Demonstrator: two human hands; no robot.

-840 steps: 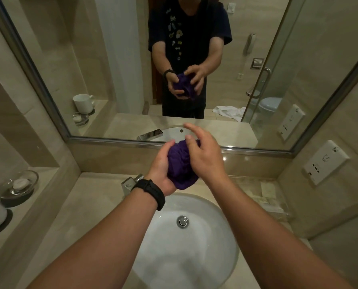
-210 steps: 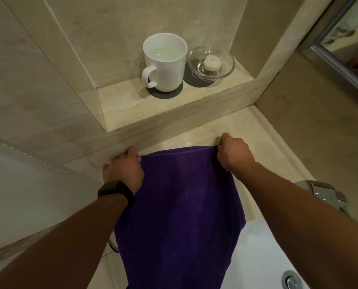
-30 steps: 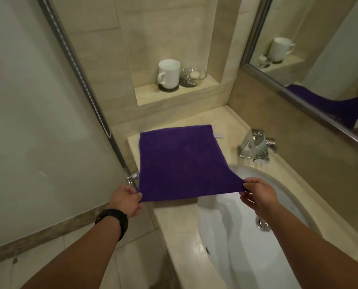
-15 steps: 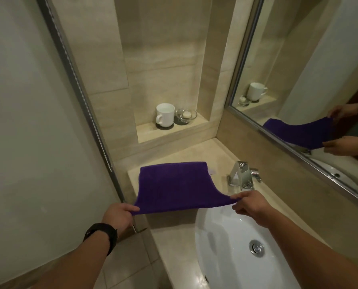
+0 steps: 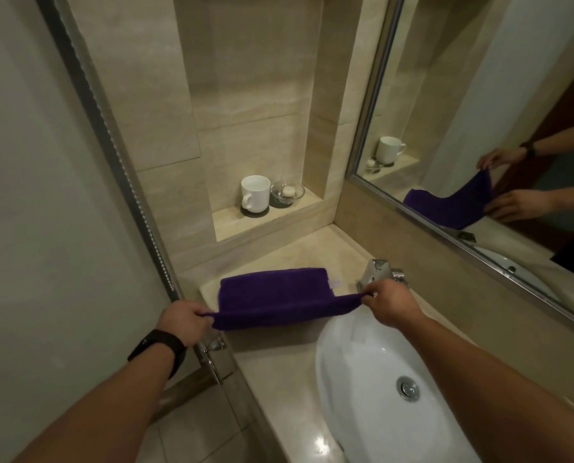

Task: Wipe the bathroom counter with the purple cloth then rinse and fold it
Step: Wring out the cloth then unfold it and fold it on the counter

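The purple cloth lies with its far part on the beige counter, left of the faucet. Its near edge is lifted off the counter and stretched between my hands. My left hand, with a black watch on the wrist, pinches the near left corner. My right hand pinches the near right corner, just in front of the faucet. A small white tag shows at the cloth's far right corner.
The chrome faucet stands behind my right hand, above the white sink. A white mug and a glass soap dish sit in the wall niche. A glass shower door with a handle is at left, a mirror at right.
Both hands have raised the cloth's near edge and carried it forward toward the far edge. The view has tilted up a little.
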